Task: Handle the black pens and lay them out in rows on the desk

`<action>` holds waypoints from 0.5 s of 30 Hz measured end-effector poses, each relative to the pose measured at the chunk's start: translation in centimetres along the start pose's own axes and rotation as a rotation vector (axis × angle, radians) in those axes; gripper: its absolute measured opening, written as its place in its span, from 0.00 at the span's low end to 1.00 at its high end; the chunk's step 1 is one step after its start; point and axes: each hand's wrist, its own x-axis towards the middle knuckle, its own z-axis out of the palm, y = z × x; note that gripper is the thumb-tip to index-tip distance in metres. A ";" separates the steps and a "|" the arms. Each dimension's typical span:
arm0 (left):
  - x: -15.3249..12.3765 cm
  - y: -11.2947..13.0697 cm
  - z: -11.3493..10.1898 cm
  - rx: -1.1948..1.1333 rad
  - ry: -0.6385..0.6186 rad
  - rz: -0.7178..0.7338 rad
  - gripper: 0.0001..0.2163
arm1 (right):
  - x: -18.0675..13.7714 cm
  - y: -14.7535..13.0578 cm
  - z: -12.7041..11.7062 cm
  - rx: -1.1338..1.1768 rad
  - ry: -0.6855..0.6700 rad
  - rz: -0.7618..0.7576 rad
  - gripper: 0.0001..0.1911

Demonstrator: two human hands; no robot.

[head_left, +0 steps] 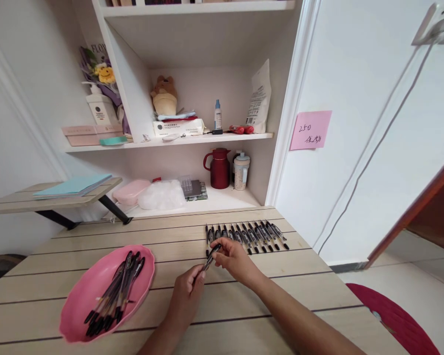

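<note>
Between my two hands, above the slatted table (177, 296), is a black pen (209, 259), held at a tilt. My left hand (188, 288) is closed around its lower end. At the upper end, the fingers of my right hand (231, 259) pinch the black cap; whether cap and barrel are apart I cannot tell. Just beyond my right hand lies a row of several pens (251, 236), side by side, with separate black caps along the near side. To the left, a pink oval dish (72, 301) holds a heap of several capped pens (118, 291).
A small raised stand (92, 197) with blue paper (74, 185) occupies the table's back left. Behind the table, shelves hold a red jug (219, 170), a speckled cup (241, 172) and a plastic bag (162, 195). A cord (385, 128) hangs down the right wall.
</note>
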 end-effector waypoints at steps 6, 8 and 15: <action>-0.1 0.4 -0.1 0.001 0.012 -0.009 0.16 | -0.1 0.1 0.4 0.077 -0.018 0.051 0.10; -0.1 0.5 -0.1 -0.008 0.024 -0.007 0.17 | -0.1 0.2 0.5 0.092 -0.027 0.035 0.10; -0.4 0.5 0.0 0.013 0.030 0.012 0.16 | -0.3 0.9 1.0 0.099 -0.043 0.013 0.10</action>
